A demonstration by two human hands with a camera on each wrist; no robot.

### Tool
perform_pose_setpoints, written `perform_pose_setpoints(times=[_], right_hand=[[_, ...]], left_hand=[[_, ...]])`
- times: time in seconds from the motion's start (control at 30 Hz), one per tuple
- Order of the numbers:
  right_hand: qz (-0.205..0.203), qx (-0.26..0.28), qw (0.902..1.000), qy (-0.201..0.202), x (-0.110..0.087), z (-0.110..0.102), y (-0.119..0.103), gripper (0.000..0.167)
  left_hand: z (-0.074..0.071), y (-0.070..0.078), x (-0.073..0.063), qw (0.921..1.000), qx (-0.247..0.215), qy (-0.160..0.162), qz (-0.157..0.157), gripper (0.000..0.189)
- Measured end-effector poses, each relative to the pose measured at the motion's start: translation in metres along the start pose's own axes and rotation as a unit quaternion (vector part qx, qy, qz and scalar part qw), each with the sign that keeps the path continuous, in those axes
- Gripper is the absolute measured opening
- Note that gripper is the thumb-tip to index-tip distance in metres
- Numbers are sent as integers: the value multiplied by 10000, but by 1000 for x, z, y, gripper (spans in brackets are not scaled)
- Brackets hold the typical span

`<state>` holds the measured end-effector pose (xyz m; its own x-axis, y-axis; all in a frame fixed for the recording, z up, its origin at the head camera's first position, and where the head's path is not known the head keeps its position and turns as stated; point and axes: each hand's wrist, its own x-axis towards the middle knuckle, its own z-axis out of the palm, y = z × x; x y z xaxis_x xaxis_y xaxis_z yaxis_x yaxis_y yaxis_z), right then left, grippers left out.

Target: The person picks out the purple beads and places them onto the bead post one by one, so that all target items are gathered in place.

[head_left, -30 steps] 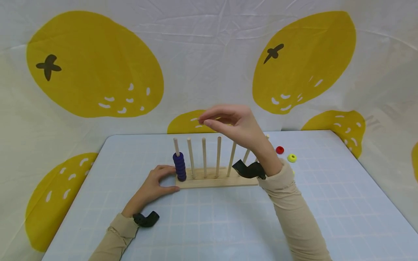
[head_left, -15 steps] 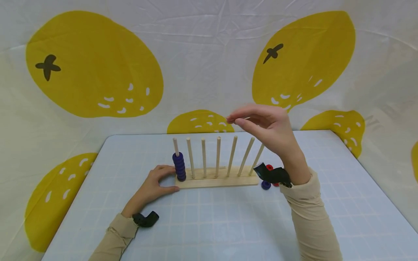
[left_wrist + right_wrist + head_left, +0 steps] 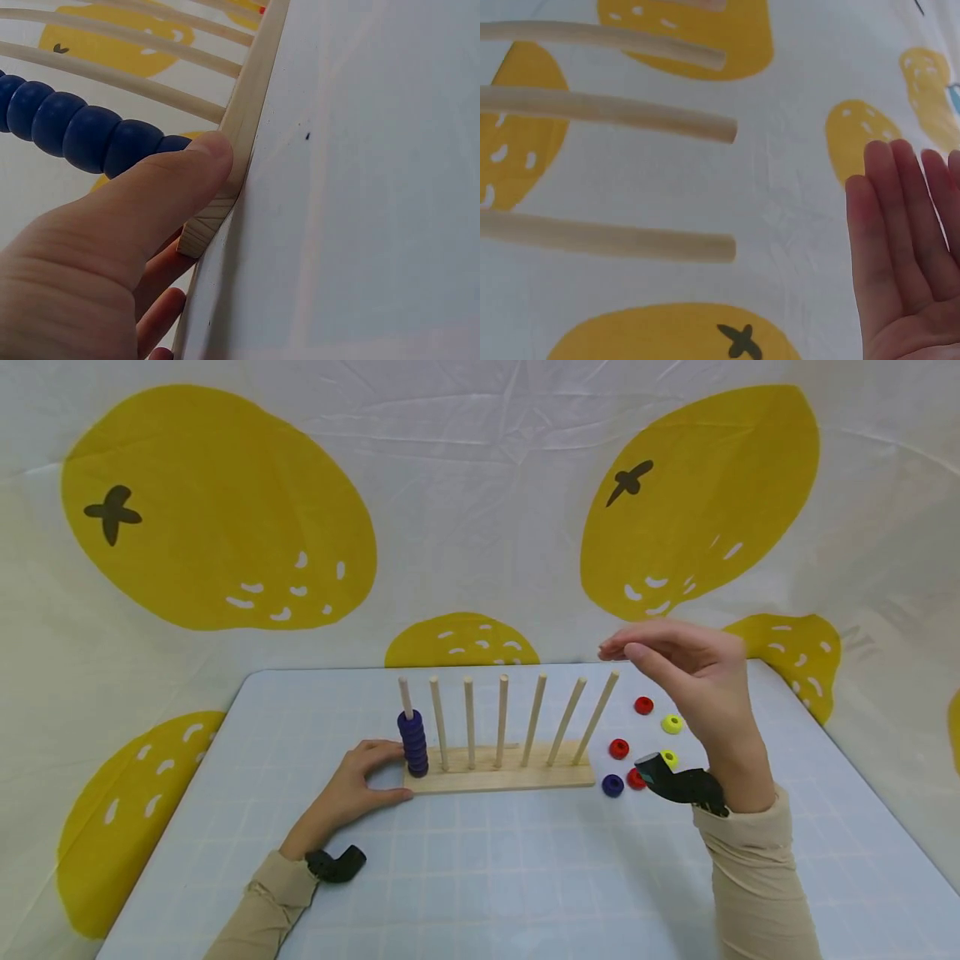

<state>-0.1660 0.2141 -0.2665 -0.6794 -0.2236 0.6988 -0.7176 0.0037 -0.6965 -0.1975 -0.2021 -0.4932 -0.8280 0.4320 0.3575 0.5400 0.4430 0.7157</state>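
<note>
A wooden peg stand with a row of upright pegs sits mid-table. Blue beads are stacked on its leftmost peg; the other pegs are bare. My left hand grips the base's left end, thumb on the front edge and fingers round behind, as the left wrist view also shows beside the blue bead stack. My right hand is raised above the table just right of the rightmost peg, fingers relaxed and holding nothing. The right wrist view shows its straight fingers apart from the peg tips.
Loose beads lie right of the stand: a blue bead, red beads and yellow beads. One red bead is partly behind the right wrist camera. A lemon-print cloth hangs behind the table.
My right hand has moved right, from over the middle of the stand to past its right end, uncovering the right pegs and loose beads. My left hand stays in place.
</note>
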Motion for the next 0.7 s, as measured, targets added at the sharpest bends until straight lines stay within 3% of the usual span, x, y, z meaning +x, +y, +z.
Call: perform_pose_setpoints(times=[0.33,0.47,0.7], right_hand=[[640,-354,9965,395,-31,-30,21,13],[983,-678,9925,264,-44,-41,32,14],[1764,-1299,9757,-24,-68,-50,48,13]], left_hand=[[-1,1,-1,10000,25,-24,-33,57],[-1,0,0,10000,-10,-40,-56,57],[0,-2,0,10000,-26,-40,-50,56]])
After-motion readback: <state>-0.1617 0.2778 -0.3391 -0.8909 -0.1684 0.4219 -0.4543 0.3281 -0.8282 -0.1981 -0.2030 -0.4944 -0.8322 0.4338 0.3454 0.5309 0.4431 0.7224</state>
